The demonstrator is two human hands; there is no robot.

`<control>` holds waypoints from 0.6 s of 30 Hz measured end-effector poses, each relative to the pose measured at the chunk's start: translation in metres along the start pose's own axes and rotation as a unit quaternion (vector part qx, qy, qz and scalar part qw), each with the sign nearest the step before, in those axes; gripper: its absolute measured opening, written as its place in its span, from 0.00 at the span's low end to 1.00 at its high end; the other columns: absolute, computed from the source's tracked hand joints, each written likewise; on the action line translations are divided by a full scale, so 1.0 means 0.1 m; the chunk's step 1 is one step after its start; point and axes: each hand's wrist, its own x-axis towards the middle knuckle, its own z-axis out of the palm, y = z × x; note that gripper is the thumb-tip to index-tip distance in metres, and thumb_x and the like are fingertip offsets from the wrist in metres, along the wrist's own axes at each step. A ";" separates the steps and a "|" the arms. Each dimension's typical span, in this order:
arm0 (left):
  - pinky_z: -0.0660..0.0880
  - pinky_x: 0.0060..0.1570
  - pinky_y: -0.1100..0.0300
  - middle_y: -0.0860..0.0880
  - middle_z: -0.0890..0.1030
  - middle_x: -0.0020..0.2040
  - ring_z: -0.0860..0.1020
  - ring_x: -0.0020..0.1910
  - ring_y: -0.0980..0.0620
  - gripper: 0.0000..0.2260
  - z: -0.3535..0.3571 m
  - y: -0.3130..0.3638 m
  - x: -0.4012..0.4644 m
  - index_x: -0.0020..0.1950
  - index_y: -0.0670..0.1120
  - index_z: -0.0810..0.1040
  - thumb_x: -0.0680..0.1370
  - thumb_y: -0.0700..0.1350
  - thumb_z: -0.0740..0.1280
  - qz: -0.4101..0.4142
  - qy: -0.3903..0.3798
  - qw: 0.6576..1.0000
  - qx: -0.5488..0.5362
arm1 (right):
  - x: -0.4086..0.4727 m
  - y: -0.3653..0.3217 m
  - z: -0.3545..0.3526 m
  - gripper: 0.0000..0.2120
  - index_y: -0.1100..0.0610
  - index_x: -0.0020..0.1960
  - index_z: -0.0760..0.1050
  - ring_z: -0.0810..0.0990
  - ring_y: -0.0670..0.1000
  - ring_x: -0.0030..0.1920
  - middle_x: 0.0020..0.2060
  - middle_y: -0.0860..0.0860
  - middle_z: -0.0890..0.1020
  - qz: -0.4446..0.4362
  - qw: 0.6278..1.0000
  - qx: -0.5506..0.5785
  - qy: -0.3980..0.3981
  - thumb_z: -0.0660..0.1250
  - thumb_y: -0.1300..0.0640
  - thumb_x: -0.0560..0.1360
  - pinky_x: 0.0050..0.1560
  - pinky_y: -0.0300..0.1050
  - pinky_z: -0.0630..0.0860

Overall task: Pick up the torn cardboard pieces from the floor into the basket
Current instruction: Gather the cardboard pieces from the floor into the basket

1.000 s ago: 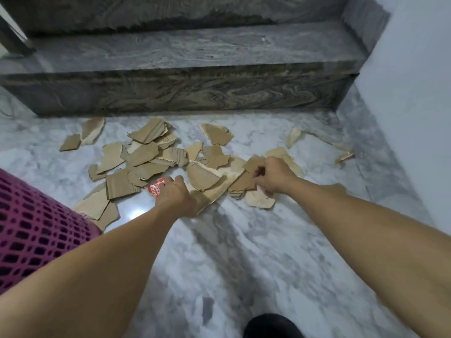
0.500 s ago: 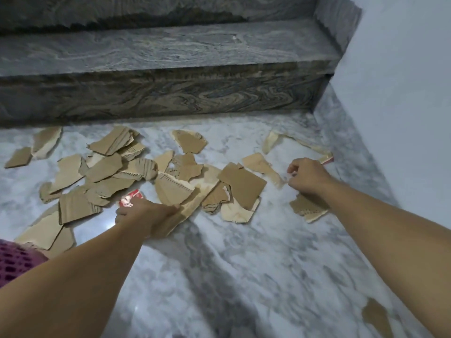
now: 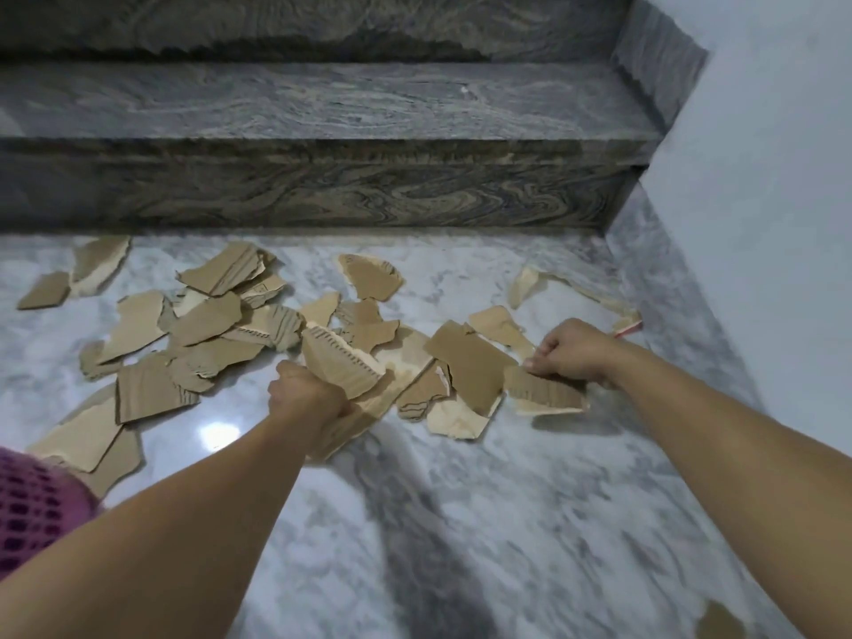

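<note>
Gripping long cardboard strip, left hand curls fingers round it mid-floor; strip's long axis runs from hand toward stair step, slanting right. Right hand pinches corrugated piece near wall; piece lies flat, long axis left-right. Torn cardboard pieces scattered on marble floor before step. Pink mesh basket at floor's near-left edge.
</note>
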 end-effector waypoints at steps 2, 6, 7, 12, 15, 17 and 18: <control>0.74 0.62 0.49 0.41 0.76 0.60 0.73 0.63 0.41 0.35 -0.02 0.02 -0.01 0.62 0.41 0.68 0.61 0.43 0.81 -0.002 -0.013 1.000 -0.009 | 0.07 -0.20 0.13 0.14 0.61 0.40 0.77 0.77 0.53 0.38 0.39 0.55 0.79 -0.010 0.997 0.072 0.003 0.72 0.50 0.75 0.36 0.43 0.70; 0.66 0.66 0.49 0.39 0.69 0.64 0.65 0.66 0.40 0.33 -0.01 0.11 -0.08 0.64 0.43 0.68 0.64 0.54 0.74 -0.020 0.008 0.999 0.032 | 0.21 -0.46 0.50 0.16 0.56 0.52 0.74 0.75 0.58 0.56 0.58 0.58 0.76 -0.013 1.000 -0.007 0.012 0.65 0.43 0.77 0.52 0.48 0.72; 0.63 0.66 0.49 0.39 0.67 0.65 0.63 0.67 0.39 0.32 0.00 0.13 -0.09 0.65 0.42 0.67 0.65 0.55 0.71 -0.022 0.016 0.999 0.028 | 0.23 -0.49 0.57 0.19 0.55 0.58 0.72 0.72 0.60 0.63 0.65 0.58 0.72 -0.005 0.999 -0.021 0.025 0.64 0.42 0.76 0.58 0.50 0.71; 0.64 0.67 0.47 0.37 0.65 0.69 0.64 0.69 0.38 0.39 0.01 0.24 -0.11 0.71 0.38 0.62 0.69 0.58 0.72 -0.022 0.033 0.994 -0.098 | 0.17 -0.61 0.76 0.37 0.53 0.71 0.62 0.67 0.61 0.69 0.71 0.56 0.61 0.013 0.997 0.020 0.077 0.74 0.42 0.69 0.65 0.53 0.70; 0.70 0.62 0.49 0.39 0.65 0.67 0.69 0.66 0.39 0.41 0.03 0.22 -0.14 0.69 0.38 0.63 0.65 0.53 0.79 -0.005 0.014 0.994 -0.104 | 0.09 -0.72 0.87 0.45 0.59 0.70 0.61 0.70 0.59 0.67 0.70 0.58 0.63 0.017 0.997 0.050 0.060 0.80 0.43 0.63 0.60 0.48 0.72; 0.73 0.59 0.51 0.39 0.72 0.63 0.73 0.63 0.40 0.37 0.04 0.20 -0.16 0.67 0.40 0.63 0.66 0.47 0.79 0.009 0.010 0.995 -0.102 | 0.07 -0.78 0.93 0.43 0.60 0.67 0.65 0.73 0.58 0.64 0.64 0.56 0.72 0.018 0.997 0.056 0.045 0.81 0.43 0.61 0.52 0.46 0.73; 0.74 0.56 0.52 0.40 0.75 0.61 0.75 0.61 0.40 0.34 0.05 0.21 -0.18 0.65 0.40 0.63 0.66 0.45 0.79 0.012 0.010 0.994 -0.107 | 0.05 -0.82 0.94 0.42 0.59 0.64 0.67 0.76 0.57 0.61 0.61 0.55 0.76 0.020 0.997 0.060 0.038 0.81 0.43 0.60 0.51 0.46 0.74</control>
